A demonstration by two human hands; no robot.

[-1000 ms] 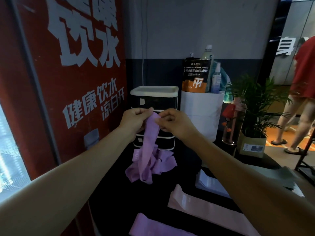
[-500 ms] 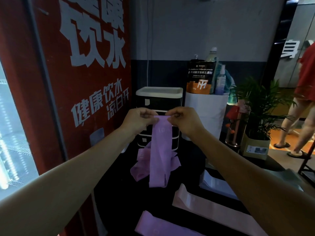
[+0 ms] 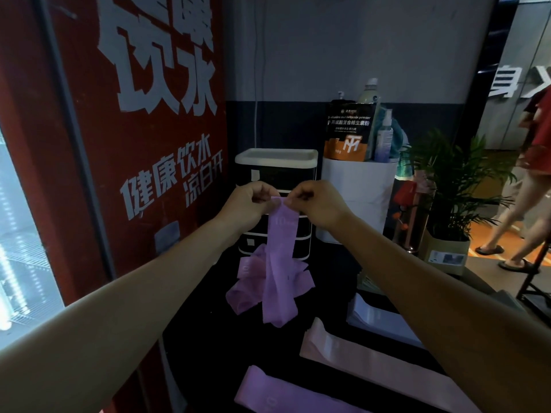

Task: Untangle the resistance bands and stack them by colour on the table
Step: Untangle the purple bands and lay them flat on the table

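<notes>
Pinching a purple band [image 3: 281,257] up high, the left hand [image 3: 249,204] and right hand [image 3: 317,204] lift it off the knot [image 3: 247,290] (still messy). Two bands, purple [image 3: 286,394] and pink [image 3: 378,365], lie flat on the table [image 3: 214,338].

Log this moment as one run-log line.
left hand: pinches purple band top | right hand: pinches same | tangle: below, unsorted | table: one purple, one pink laid flat
</notes>
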